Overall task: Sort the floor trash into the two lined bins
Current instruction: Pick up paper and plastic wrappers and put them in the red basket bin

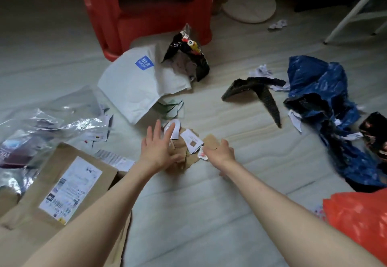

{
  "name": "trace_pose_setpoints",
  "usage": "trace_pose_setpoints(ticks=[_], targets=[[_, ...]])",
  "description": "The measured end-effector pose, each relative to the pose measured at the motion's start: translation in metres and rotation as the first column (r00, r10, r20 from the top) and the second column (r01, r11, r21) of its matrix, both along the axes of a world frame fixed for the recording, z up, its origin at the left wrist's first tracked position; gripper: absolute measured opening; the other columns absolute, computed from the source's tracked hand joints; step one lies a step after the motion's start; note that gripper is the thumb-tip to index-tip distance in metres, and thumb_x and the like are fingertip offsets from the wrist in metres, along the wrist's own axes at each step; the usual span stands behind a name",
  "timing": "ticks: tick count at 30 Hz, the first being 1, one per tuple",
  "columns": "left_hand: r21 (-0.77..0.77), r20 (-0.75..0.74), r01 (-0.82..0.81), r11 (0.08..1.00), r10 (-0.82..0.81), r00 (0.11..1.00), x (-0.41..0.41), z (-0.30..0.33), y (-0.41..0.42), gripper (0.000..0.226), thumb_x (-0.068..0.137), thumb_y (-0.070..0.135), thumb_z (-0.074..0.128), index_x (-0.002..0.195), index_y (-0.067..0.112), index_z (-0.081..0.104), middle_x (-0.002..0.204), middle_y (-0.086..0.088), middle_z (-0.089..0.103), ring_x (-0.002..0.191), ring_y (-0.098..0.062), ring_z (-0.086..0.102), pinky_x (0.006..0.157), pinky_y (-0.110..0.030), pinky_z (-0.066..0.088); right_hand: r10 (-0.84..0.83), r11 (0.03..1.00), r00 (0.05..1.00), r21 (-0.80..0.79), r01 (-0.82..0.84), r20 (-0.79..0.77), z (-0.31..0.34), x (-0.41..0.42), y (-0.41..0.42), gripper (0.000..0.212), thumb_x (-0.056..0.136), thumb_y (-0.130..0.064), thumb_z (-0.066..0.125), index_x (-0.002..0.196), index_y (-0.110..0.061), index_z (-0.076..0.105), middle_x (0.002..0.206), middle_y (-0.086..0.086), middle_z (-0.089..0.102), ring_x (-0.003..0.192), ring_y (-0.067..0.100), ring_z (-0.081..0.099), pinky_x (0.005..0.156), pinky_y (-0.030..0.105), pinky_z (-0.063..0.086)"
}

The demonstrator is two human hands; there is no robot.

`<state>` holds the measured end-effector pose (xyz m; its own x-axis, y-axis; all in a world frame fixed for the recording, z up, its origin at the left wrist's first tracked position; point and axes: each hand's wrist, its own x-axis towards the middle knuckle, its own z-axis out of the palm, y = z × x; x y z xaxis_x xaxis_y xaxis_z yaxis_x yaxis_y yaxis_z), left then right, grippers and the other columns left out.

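Head view: both hands were down over a small heap of torn card and paper scraps [189, 143] mid-floor. Left hand [156, 149] wide, fingers spread, palm on the heap's left side. Right hand [219, 151] at its right edge, fingers curled under; grip unclear, can't tell if holding anything. Step, prob.: gathering scraps into one bunch. Next move calls for squeezing hands together w/o shedding bits, then lifting. Orange bag [360, 220] near right; whether it's a bin liner, unclear. White mailer [134, 82] and blue plastic [320, 86] lay unsorted.
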<state>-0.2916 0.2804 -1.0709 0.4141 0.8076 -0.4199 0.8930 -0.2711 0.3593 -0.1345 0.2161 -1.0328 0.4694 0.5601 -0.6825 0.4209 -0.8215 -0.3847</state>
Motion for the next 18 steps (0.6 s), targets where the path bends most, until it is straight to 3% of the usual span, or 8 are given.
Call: trace_pose_setpoints(ticks=[4,6,8,10,11,13,15,18], targets=[[0.041,-0.103,0.224,0.974,-0.219,0.97,0.001,-0.017,0.009,0.108,0.07,0.057,0.067,0.147,0.034,-0.004,0.156,-0.005,-0.015,0.144,-0.031,-0.01,0.114,-0.049,0.005,-0.034,0.999,0.993,-0.025,0.037,0.114,-0.029,-0.014,0.015,0.044,0.085,-0.039,0.055,0.122,-0.015,0.049,0.126,0.014,0.046,0.12,0.035,0.039,0.088,0.034,0.044],[0.081,-0.118,0.26,0.962,-0.25,0.961,-0.001,-0.024,0.007,0.105,0.07,0.055,0.069,0.148,0.032,0.002,0.157,-0.005,-0.007,0.144,-0.029,-0.003,0.113,-0.045,0.009,-0.071,0.997,0.991,0.015,0.069,0.112,-0.037,-0.019,0.023,0.04,0.084,-0.04,0.058,0.114,-0.014,0.055,0.123,0.015,0.046,0.117,0.038,0.038,0.086,0.039,0.048],[0.169,-0.033,0.264,0.95,-0.262,0.965,-0.005,-0.029,-0.002,0.1,0.064,0.048,0.078,0.146,0.027,0.023,0.155,-0.008,0.016,0.142,-0.03,0.017,0.109,-0.041,0.022,-0.223,0.973,0.974,0.066,0.221,0.031,-0.041,-0.022,0.027,0.039,0.079,-0.036,0.066,0.106,-0.011,0.054,0.125,0.016,0.044,0.12,0.036,0.038,0.091,0.046,0.049],[0.23,0.028,0.294,0.928,-0.308,0.951,-0.007,-0.032,-0.009,0.096,0.04,0.038,0.09,0.127,0.021,0.054,0.133,-0.012,0.053,0.119,-0.036,0.052,0.089,-0.042,0.047,-0.308,0.947,0.951,0.088,0.31,-0.034,-0.042,-0.025,0.029,0.048,0.075,-0.033,0.072,0.111,-0.01,0.051,0.128,0.016,0.044,0.122,0.033,0.044,0.096,0.045,0.047],[0.255,0.069,0.282,0.925,-0.308,0.949,-0.007,-0.039,-0.011,0.092,0.03,0.034,0.092,0.116,0.018,0.062,0.119,-0.01,0.062,0.105,-0.036,0.061,0.076,-0.04,0.052,-0.325,0.941,0.944,0.081,0.329,-0.063,-0.044,-0.026,0.03,0.058,0.073,-0.032,0.074,0.119,-0.007,0.048,0.129,0.015,0.044,0.121,0.032,0.047,0.096,0.042,0.047],[0.263,0.18,0.237,0.935,-0.289,0.94,-0.008,-0.043,-0.011,0.081,0.029,0.024,0.091,0.105,0.014,0.065,0.107,-0.009,0.066,0.094,-0.037,0.063,0.068,-0.039,0.054,-0.33,0.938,0.938,0.075,0.338,-0.103,-0.045,-0.031,0.034,0.062,0.075,-0.027,0.073,0.126,-0.006,0.045,0.129,0.013,0.048,0.117,0.03,0.052,0.091,0.031,0.048],[0.23,0.264,0.202,0.952,-0.261,0.929,-0.006,-0.04,-0.01,0.069,0.036,0.015,0.088,0.101,0.008,0.066,0.106,-0.012,0.066,0.095,-0.038,0.062,0.072,-0.039,0.054,-0.353,0.925,0.923,0.091,0.369,-0.151,-0.047,-0.035,0.037,0.051,0.079,-0.018,0.069,0.124,-0.006,0.049,0.127,0.01,0.056,0.112,0.027,0.057,0.082,0.027,0.045],[0.138,0.393,0.097,0.986,-0.145,0.908,-0.008,-0.038,-0.015,0.05,0.063,0.01,0.079,0.11,0.004,0.063,0.123,-0.013,0.057,0.114,-0.034,0.052,0.091,-0.033,0.044,-0.41,0.895,0.891,0.1,0.434,-0.194,-0.048,-0.04,0.038,0.043,0.08,-0.009,0.064,0.122,-0.009,0.057,0.123,0.005,0.062,0.107,0.025,0.06,0.079,0.026,0.047]])
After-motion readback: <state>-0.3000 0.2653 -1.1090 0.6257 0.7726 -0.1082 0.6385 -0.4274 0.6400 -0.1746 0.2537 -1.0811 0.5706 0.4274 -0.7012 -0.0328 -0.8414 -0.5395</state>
